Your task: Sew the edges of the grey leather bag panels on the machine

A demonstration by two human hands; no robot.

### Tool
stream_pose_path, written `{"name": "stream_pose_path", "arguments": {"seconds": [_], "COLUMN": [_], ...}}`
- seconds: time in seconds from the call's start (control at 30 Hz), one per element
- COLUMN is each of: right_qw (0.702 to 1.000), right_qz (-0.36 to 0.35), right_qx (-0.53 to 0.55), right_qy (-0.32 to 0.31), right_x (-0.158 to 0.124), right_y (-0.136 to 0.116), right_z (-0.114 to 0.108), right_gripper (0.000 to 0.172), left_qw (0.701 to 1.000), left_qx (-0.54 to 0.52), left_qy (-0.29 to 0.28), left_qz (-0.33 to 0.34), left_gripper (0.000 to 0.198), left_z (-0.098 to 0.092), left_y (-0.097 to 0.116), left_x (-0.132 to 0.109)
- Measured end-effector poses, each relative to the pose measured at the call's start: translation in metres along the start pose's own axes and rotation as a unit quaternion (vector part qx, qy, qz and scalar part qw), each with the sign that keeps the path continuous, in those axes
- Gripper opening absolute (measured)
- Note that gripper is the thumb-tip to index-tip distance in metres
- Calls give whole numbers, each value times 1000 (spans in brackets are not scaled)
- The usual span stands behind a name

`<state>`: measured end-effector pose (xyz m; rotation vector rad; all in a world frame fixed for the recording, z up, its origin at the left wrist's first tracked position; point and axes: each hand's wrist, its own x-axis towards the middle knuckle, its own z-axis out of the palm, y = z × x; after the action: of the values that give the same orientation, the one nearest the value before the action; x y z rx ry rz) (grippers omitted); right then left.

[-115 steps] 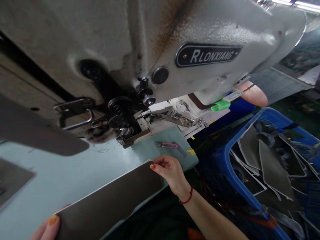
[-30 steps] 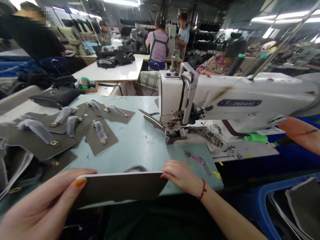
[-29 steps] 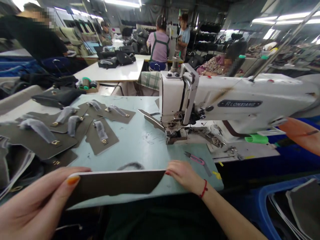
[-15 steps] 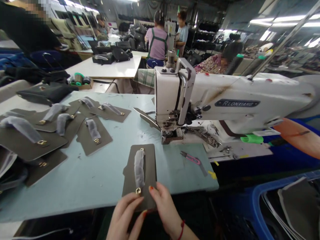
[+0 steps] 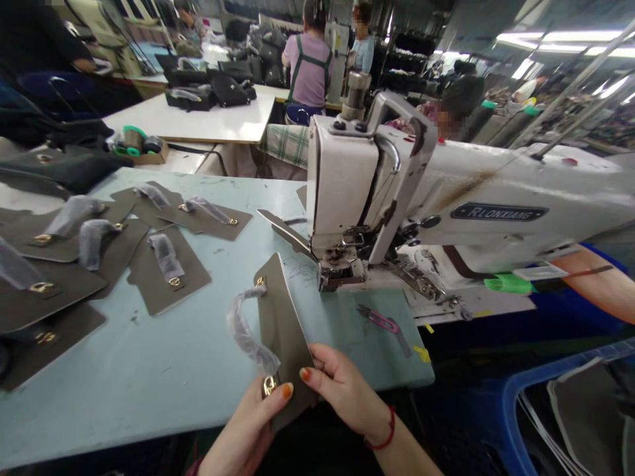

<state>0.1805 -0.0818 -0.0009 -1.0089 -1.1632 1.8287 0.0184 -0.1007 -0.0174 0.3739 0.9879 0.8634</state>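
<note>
A grey-brown panel [image 5: 285,324] is tilted up off the table's front edge, its plastic-wrapped handle [image 5: 248,337] hanging out to the left between gold rings. My left hand [image 5: 253,413] grips the lower left corner, thumb on the face beside the lower ring. On the panel's right edge, my right hand [image 5: 342,383] is closed with its thumb in front and fingers behind. Just beyond stands a white sewing machine [image 5: 342,192], with another panel [image 5: 288,235] partly behind its head. Pink thread snips [image 5: 380,318] lie to the right of my right hand.
Several panels with wrapped handles [image 5: 171,271] spread over the left of the pale blue table [image 5: 173,390]. A blue basket [image 5: 510,396] holding panels stands at the lower right. An arm [image 5: 600,281] shows behind the machine. People [image 5: 308,66] work further back.
The panel has been lifted and tilted, and its handle now swings out left. Both hands have closed around its edges. The view has shifted somewhat.
</note>
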Motion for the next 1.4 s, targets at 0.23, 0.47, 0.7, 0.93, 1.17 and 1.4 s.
{"name": "stream_pose_path", "arguments": {"seconds": [0.23,0.47,0.7,0.93,1.17,1.4], "right_qw": [966,970,972,965,966,977], "right_qz": [-33,-36,-46,-54,-55,-65], "right_qx": [-181,-109,-16,51,53,10], "right_qy": [184,214,231,253,246,205], "right_x": [23,50,73,80,80,71], "right_y": [-27,-30,-25,-21,-21,-29], "right_z": [-10,-19,-20,-19,-19,-25], "right_gripper": [25,44,48,50,50,48], "left_qw": [983,967,970,953,969,968], "left_qx": [107,201,202,242,220,177], "left_qy": [74,34,19,44,13,-174], "left_qz": [132,154,136,179,112,-41], "left_gripper": [55,44,52,51,55,23], "left_z": [25,40,46,54,47,41], "left_y": [54,95,116,128,126,122], "left_x": [50,84,102,111,106,119]}}
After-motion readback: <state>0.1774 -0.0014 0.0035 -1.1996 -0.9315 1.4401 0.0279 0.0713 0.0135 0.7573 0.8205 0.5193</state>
